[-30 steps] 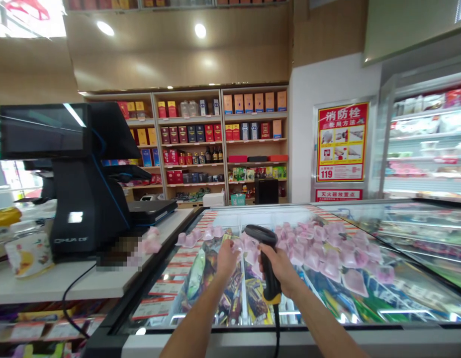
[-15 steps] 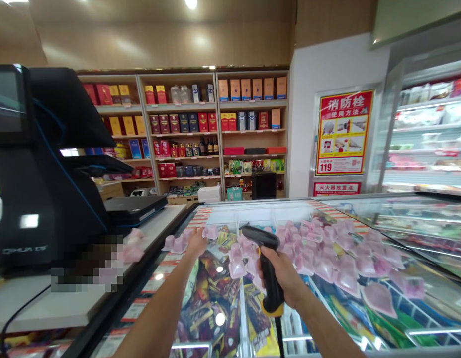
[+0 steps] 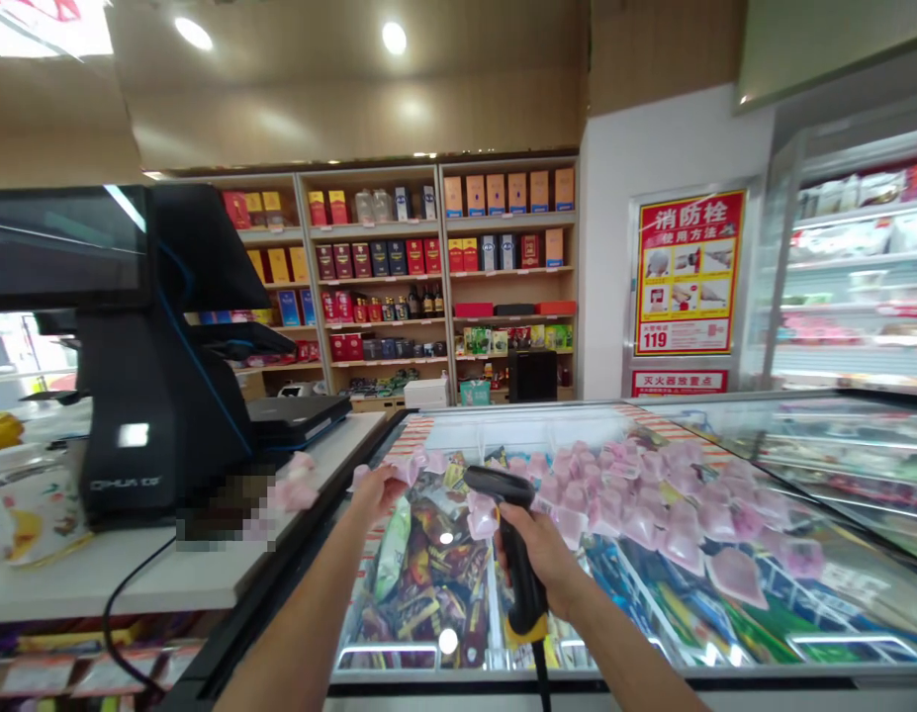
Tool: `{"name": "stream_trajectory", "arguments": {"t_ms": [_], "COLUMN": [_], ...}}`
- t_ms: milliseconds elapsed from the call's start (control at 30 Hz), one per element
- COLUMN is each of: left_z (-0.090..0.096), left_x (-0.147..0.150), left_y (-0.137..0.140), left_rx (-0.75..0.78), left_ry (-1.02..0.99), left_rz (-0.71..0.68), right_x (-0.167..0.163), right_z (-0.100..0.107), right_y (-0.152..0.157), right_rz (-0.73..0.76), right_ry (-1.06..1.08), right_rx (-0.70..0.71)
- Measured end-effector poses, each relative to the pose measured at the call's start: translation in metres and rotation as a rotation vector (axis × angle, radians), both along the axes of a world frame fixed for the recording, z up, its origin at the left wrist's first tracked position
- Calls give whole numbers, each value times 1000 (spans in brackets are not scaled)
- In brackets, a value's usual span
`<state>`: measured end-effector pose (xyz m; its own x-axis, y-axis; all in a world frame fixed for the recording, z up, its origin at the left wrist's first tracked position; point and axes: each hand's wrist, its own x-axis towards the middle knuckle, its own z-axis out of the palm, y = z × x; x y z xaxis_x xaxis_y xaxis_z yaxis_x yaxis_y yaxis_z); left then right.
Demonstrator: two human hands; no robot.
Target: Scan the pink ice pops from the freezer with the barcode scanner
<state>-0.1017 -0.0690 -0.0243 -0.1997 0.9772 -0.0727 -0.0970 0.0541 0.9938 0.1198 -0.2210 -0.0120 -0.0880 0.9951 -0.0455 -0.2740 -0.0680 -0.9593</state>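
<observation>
Head view: with the picture as a clock, the left hand point(image 3: 376, 489) is at 7 o'clock, right at a short row of pink see-through cups point(image 3: 415, 463) on the glass top point(image 3: 495, 425) of a chest freezer. The step now looks like getting hold of one cup, while the right hand point(image 3: 550, 556), at 5 o'clock, has a barcode scanner point(image 3: 520, 559). The next move seems to call for a soft, sure pinch, because the cups look thin and light.

The left arm points up toward 1 o'clock. Its fingers are bent with the tips at the cups, but I cannot tell if they pinch one. The right arm points toward 11 o'clock. Its fingers wrap around the scanner's handle, and the scanner's head points toward 9 o'clock. A big heap of pink cups point(image 3: 651, 502) lies at 4 o'clock. A black cash register point(image 3: 165, 415) stands at 9 o'clock.
</observation>
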Motion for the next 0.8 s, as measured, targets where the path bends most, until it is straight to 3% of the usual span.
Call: {"name": "stream_trajectory", "arguments": {"t_ms": [167, 300, 567, 800], "left_z": [17, 21, 23, 26], "left_x": [-1, 5, 22, 28], "left_y": [-24, -33, -35, -34], "left_rx": [11, -7, -23, -34], "left_ry": [-285, -389, -417, -311], "left_rz": [-46, -59, -93, -90], "right_x": [-9, -5, 6, 1], "right_z": [4, 7, 13, 23], "right_y": [-14, -19, -27, -32], "right_rz": [62, 41, 76, 109], "right_ry": [23, 44, 16, -55], "right_rx": [-2, 10, 74, 88]}}
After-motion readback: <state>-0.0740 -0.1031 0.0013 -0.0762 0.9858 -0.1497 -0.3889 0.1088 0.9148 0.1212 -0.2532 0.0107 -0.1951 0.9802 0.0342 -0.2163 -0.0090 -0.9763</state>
